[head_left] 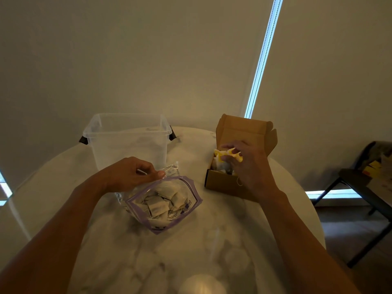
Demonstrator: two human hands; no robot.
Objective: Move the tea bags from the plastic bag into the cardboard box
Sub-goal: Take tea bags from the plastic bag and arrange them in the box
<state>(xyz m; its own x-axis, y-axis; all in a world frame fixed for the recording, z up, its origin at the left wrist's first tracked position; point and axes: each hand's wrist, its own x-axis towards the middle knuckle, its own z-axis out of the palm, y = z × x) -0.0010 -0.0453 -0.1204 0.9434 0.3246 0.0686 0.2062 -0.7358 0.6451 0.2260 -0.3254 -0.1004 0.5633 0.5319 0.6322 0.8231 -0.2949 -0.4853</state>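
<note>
Head view, dim light. Left hand (127,172) pinches the far lip of the plastic bag (192,201), thumb and fingers (158,175) closed on the film, holding the mouth open and raised. The bag lies on the bench (212,240), just in front of a clear tub (127,141). Many tea bags (161,200) are heaped loose inside it.

Right hand (252,166) is over the open cardboard box (222,182), fingers curled round a small bunch (224,154) of tea bags with yellow tags. The bunch sits at the box mouth, above others already inside. A string hangs down the near wall of the box. Lid flap stands up behind the hand.

Handling, as judged:
- Tea bags look very light, soft, papery. They should crush or tear under a hard squeeze, so a loose gather seems right.
- Strings and tags are likely to snag on each other, so one pull may drag out several bags.
- Best hold is probably on the sachet bodies, a few at once, not the tags alone.
- Bag film is thin and slick with no stiffness. It needs the rim pinch to stay open.
- Box is stiff but light. It could slide if knocked.

Chair (360,187) stands off to the right.
</note>
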